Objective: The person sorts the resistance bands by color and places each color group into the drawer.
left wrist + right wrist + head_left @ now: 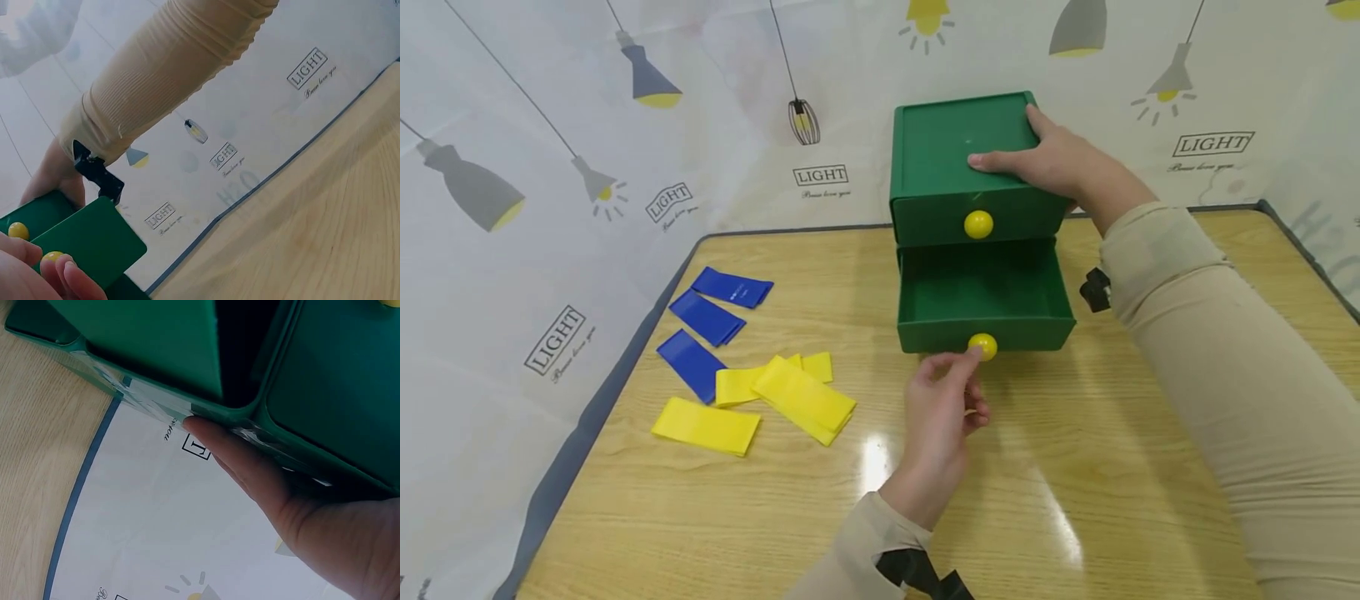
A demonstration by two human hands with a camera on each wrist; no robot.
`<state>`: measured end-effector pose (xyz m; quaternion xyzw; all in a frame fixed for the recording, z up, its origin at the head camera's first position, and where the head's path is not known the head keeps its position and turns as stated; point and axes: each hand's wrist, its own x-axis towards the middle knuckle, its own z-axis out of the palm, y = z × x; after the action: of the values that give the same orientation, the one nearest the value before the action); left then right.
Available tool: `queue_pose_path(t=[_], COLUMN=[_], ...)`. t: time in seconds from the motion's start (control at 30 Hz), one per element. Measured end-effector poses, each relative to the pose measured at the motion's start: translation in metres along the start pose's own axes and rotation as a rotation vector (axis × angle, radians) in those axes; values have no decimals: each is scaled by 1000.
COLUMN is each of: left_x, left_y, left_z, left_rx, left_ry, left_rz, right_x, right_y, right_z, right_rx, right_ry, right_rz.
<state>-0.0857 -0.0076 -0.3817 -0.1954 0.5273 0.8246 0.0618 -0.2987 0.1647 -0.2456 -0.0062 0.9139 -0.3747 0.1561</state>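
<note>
A green two-drawer cabinet [970, 154] stands at the back of the table. Its lower drawer [981, 287] is pulled out and its inside looks bare. My left hand [936, 417] pinches the yellow knob [987, 346] of that drawer between thumb and fingertips. The upper drawer, with its own yellow knob [978, 224], is closed. My right hand [1060, 158] rests on the cabinet's right side, thumb laid across the top. In the right wrist view, straight fingers [244, 459] lie along the side wall; the others are hidden.
On the table's left lie several flat folded bands: blue bands [706, 317] farther back, yellow bands [707, 425] nearer, some overlapping. A patterned white sheet [737, 167] with printed lamps rises behind and beside the wooden table [820, 517].
</note>
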Motion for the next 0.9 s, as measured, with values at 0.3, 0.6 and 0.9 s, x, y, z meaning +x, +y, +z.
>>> queue_pose_path(t=[0.3,0.6,0.9], left_x=[-8,20,39], left_y=[33,98,128], left_z=[-36,-109,-185], left_rx=[313,701,1285], left_ry=[-160,58,377], left_rz=[28,273,259], right_x=[0,-1,1], right_y=[0,2,0], right_z=[0,-3,-1], right_rx=[6,4,16], right_ry=[2,-1,2], right_rz=[2,3,0])
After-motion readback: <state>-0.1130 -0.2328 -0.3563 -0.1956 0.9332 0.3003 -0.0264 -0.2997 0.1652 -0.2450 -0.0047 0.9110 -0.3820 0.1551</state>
